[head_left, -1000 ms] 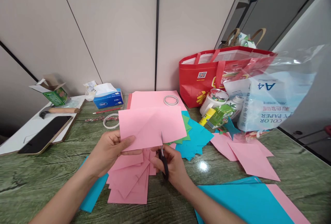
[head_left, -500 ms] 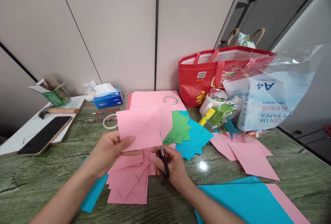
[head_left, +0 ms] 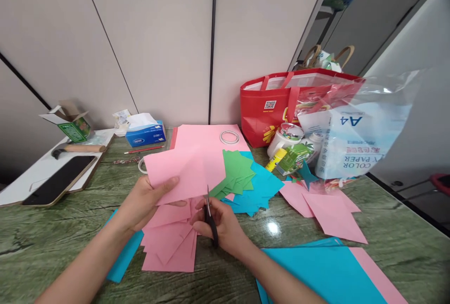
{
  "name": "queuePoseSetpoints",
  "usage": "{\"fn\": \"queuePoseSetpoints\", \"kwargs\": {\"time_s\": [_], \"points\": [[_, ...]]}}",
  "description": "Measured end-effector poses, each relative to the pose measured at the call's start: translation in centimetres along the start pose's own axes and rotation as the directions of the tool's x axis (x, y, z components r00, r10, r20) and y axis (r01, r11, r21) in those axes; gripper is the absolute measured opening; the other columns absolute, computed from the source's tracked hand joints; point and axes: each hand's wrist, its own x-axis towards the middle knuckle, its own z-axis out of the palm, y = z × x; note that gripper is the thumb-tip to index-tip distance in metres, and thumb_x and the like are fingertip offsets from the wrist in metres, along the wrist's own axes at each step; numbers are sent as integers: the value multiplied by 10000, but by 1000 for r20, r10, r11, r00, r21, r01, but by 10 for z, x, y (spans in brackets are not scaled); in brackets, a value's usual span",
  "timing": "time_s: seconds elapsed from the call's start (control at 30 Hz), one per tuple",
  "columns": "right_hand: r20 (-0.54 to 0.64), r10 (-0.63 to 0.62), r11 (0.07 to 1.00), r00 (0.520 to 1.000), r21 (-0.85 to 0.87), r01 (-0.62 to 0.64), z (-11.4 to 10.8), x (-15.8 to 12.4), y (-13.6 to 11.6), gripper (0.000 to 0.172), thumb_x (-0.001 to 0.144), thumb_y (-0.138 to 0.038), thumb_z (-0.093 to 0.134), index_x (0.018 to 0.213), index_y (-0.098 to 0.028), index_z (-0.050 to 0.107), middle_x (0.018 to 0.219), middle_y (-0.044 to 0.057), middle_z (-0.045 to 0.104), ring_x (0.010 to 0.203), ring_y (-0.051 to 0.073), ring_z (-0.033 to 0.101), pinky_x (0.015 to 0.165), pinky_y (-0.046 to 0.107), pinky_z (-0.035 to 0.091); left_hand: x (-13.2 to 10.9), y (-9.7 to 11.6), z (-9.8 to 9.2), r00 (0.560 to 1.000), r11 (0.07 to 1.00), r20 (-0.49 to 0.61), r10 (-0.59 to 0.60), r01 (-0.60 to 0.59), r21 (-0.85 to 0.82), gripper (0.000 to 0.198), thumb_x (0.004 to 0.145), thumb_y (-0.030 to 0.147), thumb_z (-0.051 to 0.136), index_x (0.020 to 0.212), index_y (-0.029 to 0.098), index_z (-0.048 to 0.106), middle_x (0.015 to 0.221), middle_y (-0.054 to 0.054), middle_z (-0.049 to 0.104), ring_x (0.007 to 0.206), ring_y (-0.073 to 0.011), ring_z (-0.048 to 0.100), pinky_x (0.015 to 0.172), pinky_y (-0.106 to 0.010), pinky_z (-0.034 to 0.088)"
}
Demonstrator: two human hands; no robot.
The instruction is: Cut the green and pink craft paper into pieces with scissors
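My left hand (head_left: 149, 201) pinches a sheet of pink paper (head_left: 179, 173) at its left side, thumb on top. The sheet is held up above the table. My right hand (head_left: 221, 224) grips black-handled scissors (head_left: 211, 224), the blades pointing up at the sheet's lower edge. To the right of the blades, part of the sheet slants away. Under my hands lies a loose stack of pink paper pieces (head_left: 168, 248). Green cut pieces (head_left: 237, 173) and blue cut pieces (head_left: 263, 187) are spread just beyond the right hand.
Blue sheets (head_left: 309, 271) lie front right, with pink pieces (head_left: 337, 215) behind them. A red bag (head_left: 255, 114), a plastic paper pack (head_left: 355, 144) and a glue stick (head_left: 276, 159) stand at the back right. At left are a tissue box (head_left: 146, 135), a phone (head_left: 58, 180) and a hammer (head_left: 79, 148).
The scissors have moved left and slightly down, so less of the blades overlaps the sheet. The sheet and my left hand have shifted a little left, and its right-hand part looks less upright.
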Motion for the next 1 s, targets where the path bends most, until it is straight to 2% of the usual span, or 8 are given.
{"fn": "queuePoseSetpoints", "kwargs": {"time_s": [0.1,0.2,0.33,0.47,0.57,0.77,0.9,1.0], "points": [[-28,-26,999,999,19,26,-1,1,1,345,596,-329,761,804,-187,525,701,3,633,678,152,603,651,272,449,-1,3,-7,992,998,-115,55,-59,-37,299,625,205,743,902,131,657,845,-78,722,680,-207,673,521,-291,592],[-258,-88,992,962,65,108,-5,5,-2,362,656,-410,707,872,-188,519,757,32,672,668,165,637,679,307,478,-7,2,-18,989,993,-133,67,-79,-86,317,605,182,756,895,120,645,747,-66,721,564,-190,670,408,-229,559],[-356,0,967,934,236,90,-15,11,-9,448,714,-496,623,996,-172,498,860,84,684,716,202,667,710,364,499,-21,-12,-23,998,992,55,17,-10,-129,236,633,197,738,833,111,645,583,-48,689,428,-160,628,294,-178,490],[-311,67,971,948,237,9,-22,13,-10,452,671,-478,664,974,-163,548,745,32,666,625,152,624,600,280,488,-32,-32,-18,955,990,289,-63,96,-103,177,715,211,668,865,122,640,609,-64,699,415,-165,627,315,-213,516],[-268,90,983,959,179,-42,-22,12,-6,397,637,-438,693,909,-167,592,636,-24,611,536,108,543,486,214,422,-35,-41,-15,939,988,338,-71,114,-108,178,733,212,650,888,127,631,619,-64,700,428,-171,635,326,-220,522],[-288,83,987,954,159,-38,-28,13,-4,504,506,-291,787,957,-175,593,661,-29,615,526,102,537,470,211,410,-26,-39,-20,959,992,262,-111,124,-33,190,700,220,684,853,112,650,638,-63,706,477,-183,648,363,-253,548],[-485,-117,993,867,-55,103,-43,16,-16,457,478,-245,795,886,-178,600,622,-46,607,527,102,539,481,212,420,-13,-34,-30,984,995,151,-98,95,27,201,684,200,701,865,124,659,693,-57,723,538,-181,661,433,-268,573],[-561,-193,980,805,-155,128,-53,18,-23,432,492,-248,783,871,-178,590,646,-38,623,503,94,530,454,204,407,-6,-37,-38,994,997,70,-81,81,11,204,667,191,716,857,135,671,715,-36,726,544,-158,658,456,-245,573]]}}
